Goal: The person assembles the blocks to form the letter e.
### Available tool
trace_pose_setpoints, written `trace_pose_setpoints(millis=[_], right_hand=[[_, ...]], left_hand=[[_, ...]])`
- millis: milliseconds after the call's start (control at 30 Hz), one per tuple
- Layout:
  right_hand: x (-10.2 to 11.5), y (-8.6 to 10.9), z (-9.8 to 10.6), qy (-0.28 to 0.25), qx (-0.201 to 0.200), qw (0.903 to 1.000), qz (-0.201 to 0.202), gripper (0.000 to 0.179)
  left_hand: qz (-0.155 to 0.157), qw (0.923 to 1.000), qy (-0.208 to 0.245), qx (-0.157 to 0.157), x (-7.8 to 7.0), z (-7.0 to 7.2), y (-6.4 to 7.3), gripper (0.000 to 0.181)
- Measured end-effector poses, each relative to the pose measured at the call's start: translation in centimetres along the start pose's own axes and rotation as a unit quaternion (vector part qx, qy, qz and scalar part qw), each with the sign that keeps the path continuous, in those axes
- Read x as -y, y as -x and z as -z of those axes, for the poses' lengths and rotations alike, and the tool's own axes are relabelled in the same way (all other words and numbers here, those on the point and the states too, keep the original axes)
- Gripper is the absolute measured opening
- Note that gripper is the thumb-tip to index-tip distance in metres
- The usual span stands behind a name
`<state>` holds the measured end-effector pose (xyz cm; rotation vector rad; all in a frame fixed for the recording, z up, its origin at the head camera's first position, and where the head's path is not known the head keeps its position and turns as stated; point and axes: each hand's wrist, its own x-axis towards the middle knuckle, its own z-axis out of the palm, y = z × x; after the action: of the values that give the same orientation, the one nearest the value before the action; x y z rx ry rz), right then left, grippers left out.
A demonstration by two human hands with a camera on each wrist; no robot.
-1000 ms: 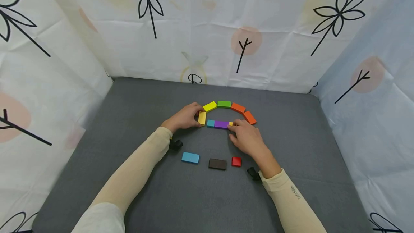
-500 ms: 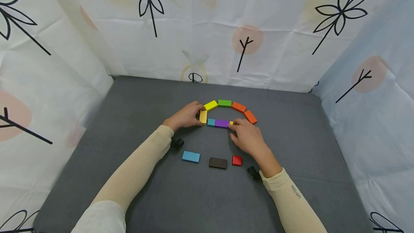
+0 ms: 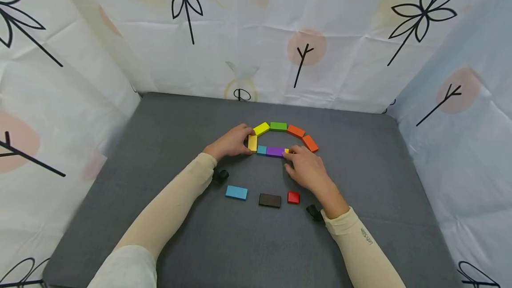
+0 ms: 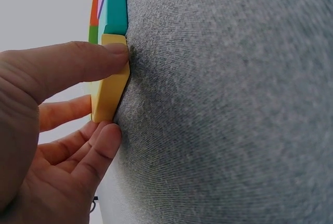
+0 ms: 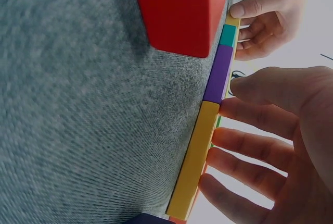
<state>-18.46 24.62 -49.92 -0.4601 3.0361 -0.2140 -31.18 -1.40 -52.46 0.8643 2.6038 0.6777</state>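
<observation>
My left hand (image 3: 231, 142) pinches a pale yellow block (image 3: 252, 144) at the left end of a ring of coloured blocks. In the left wrist view its thumb presses one end of that block, which meets a teal block (image 4: 116, 14). Beside the teal one lies a purple block (image 3: 274, 151). To the right, fingertips of my right hand (image 3: 306, 166) touch an orange-yellow block (image 5: 195, 161), mostly covered in the head view. Those fingers are fairly straight, and the thumb is near the purple block without gripping it.
Yellow (image 3: 262, 129), green (image 3: 278, 126) and two orange blocks, one an orange block (image 3: 296, 131), curve along the back. Nearer on the grey table (image 3: 240, 243) lie a blue block (image 3: 236, 192), a dark brown block (image 3: 270, 200) and a red block (image 3: 293, 197).
My left hand and the pale yellow block have shifted slightly right, closing the narrow gap to the teal block. The right hand stays against its block.
</observation>
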Motion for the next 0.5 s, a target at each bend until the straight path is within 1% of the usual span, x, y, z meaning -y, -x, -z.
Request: trace_pose_setpoints(millis=[233, 500], right_hand=[[-0.08, -0.06, -0.06, -0.002, -0.005, 1.0000, 0.000, 0.041], [-0.07, -0.05, 0.02, -0.006, -0.008, 0.9999, 0.001, 0.041]], left_hand=[[0.002, 1.0000, -0.007, -0.004, -0.06, -0.02, -0.18, 0.065], [0.002, 1.0000, -0.002, -0.009, 0.07, -0.28, -0.43, 0.067]])
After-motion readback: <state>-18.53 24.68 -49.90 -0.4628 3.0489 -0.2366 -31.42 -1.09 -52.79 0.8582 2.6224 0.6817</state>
